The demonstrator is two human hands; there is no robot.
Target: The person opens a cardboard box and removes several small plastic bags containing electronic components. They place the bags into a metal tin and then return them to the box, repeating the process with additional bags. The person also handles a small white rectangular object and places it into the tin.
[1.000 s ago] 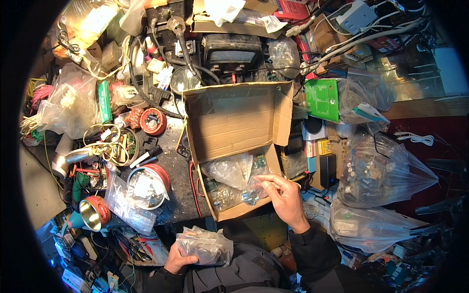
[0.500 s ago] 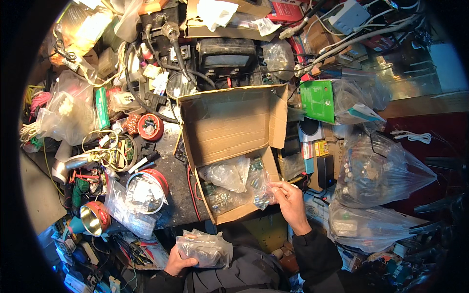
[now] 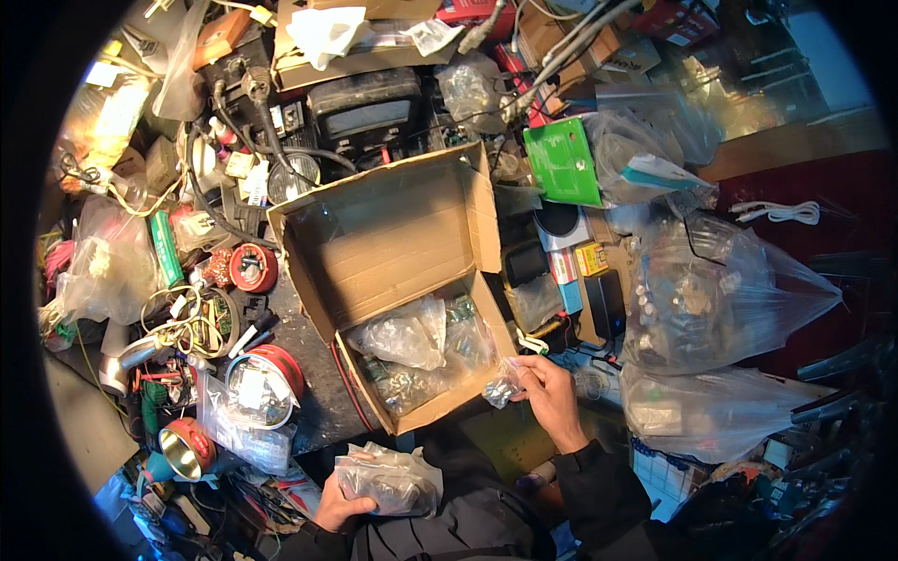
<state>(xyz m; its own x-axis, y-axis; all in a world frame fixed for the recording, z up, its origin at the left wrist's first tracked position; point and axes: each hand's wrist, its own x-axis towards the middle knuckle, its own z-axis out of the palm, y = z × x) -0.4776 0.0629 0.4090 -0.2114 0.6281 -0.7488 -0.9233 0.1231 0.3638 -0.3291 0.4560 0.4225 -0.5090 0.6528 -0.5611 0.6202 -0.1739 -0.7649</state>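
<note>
My left hand (image 3: 344, 505) is closed around a bundle of clear plastic bags (image 3: 400, 482) with greyish contents, held low in front of my body. Between the thumb and fingers of my right hand (image 3: 554, 400) is a small clear bag of parts (image 3: 503, 387), shiny and too small to name. It hangs at the near right corner of an open cardboard box (image 3: 383, 251), whose lid stands raised at the back. Inside the box lie a crumpled clear bag (image 3: 400, 335) and more bags of small metallic and greenish parts (image 3: 404, 385).
Left of the box are a red-rimmed round tub (image 3: 264, 385), a clear bag (image 3: 238, 435), markers (image 3: 251, 333) and tangled cables (image 3: 192, 313). A green panel (image 3: 563, 161), a dark box (image 3: 601, 304) and large filled plastic bags (image 3: 716, 304) stand to the right.
My right hand has drawn the small bag from inside the box out past its near right corner. My left hand keeps its hold. The view has shifted, so the bench sits further left.
</note>
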